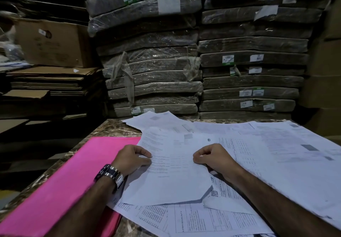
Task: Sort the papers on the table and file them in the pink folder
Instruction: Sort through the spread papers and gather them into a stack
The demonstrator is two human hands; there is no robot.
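A pink folder lies closed on the left side of the marble table. Printed white papers are spread loosely over the middle and right of the table. One sheet is lifted a little above the pile. My left hand, with a metal watch on the wrist, pinches the sheet's left edge. My right hand pinches its right edge with curled fingers. More printed sheets lie under it toward the near edge.
Tall stacks of plastic-wrapped flat bundles rise right behind the table's far edge. Flattened cardboard and a brown box are piled at the left. More boxes stand at the far right.
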